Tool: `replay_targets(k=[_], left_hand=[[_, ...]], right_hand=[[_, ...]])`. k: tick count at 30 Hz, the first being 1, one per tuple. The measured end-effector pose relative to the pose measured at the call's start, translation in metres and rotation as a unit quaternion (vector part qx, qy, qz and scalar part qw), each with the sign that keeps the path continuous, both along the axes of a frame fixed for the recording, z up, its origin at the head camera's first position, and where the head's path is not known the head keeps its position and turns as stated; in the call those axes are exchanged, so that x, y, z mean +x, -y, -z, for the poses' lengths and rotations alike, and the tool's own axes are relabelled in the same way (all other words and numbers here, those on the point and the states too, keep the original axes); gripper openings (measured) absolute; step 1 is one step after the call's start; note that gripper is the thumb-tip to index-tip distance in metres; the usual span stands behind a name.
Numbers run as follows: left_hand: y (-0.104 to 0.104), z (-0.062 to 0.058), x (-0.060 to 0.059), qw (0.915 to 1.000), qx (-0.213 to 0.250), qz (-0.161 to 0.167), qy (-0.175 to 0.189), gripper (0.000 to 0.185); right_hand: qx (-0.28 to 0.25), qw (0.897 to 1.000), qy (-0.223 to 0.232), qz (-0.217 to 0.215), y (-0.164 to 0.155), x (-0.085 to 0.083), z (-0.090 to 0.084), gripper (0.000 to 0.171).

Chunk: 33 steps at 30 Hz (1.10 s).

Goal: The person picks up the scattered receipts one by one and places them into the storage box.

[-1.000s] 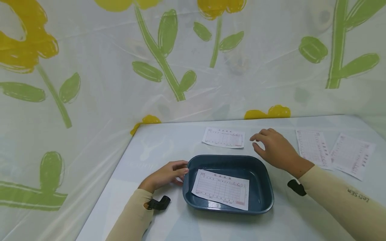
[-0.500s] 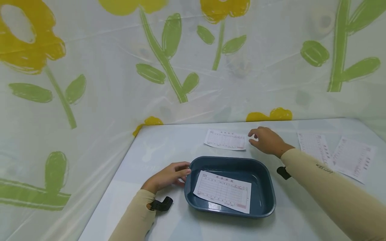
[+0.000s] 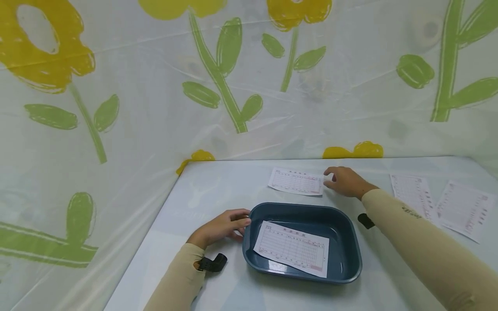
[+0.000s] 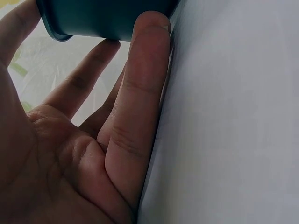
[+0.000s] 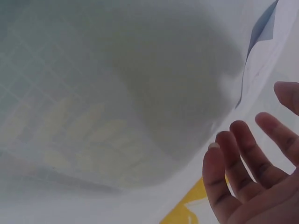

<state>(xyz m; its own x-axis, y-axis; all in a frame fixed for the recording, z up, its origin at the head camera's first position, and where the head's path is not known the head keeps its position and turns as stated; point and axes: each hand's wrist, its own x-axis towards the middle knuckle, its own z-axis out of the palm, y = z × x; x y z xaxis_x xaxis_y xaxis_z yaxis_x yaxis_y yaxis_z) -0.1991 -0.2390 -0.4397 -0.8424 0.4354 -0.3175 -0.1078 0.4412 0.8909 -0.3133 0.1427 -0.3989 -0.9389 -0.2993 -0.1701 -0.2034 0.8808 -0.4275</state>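
A: While the left hand (image 3: 218, 226) rests on the pale counter (image 3: 210, 190), what is it touching?

B: Its fingers (image 4: 142, 93) lie fairly straight and loosely spread, tips against the left wall of the dark blue-grey rectangular plastic tray (image 3: 344, 242). The left wrist view shows the tips meeting the tray's rim (image 4: 103, 21); they press it rather than curl round it.

A: And inside the tray?

B: A white paper form printed with a pink grid (image 3: 292, 248), lying flat and slightly askew, towards the near side.

A: Where is the right hand (image 3: 344, 181)?

B: Far side of the counter, beyond the tray. Its fingers (image 5: 233, 158) are relaxed and slightly spread, and reach the right edge of a second white pink-grid paper form (image 3: 296, 181) lying flat there. Whether they touch the sheet I cannot tell; nothing is pinched.

A: Anything else?

B: Two more printed white sheets (image 3: 439, 201) lie side by side at the far right, well apart from the tray. A translucent curtain with yellow flowers and green stems (image 3: 229, 73) hangs behind the counter.
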Motion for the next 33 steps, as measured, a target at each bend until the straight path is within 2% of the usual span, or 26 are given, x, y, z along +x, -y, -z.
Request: replay_targets(k=[7, 13, 33], left_hand=[[0.000, 0.002, -0.001, 1.0000, 0.002, -0.002, 0.006, 0.052], [0.000, 0.001, -0.002, 1.0000, -0.003, -0.001, 0.004, 0.051], [-0.001, 0.001, -0.002, 0.9999, -0.006, -0.008, 0.008, 0.050]], right_hand=[[-0.036, 0.998, 0.055, 0.010, -0.003, -0.008, 0.006, 0.055], [-0.054, 0.995, 0.078, 0.024, -0.004, -0.016, 0.011, 0.061], [-0.016, 0.994, 0.101, 0.033, 0.008, -0.020, 0.010, 0.079]])
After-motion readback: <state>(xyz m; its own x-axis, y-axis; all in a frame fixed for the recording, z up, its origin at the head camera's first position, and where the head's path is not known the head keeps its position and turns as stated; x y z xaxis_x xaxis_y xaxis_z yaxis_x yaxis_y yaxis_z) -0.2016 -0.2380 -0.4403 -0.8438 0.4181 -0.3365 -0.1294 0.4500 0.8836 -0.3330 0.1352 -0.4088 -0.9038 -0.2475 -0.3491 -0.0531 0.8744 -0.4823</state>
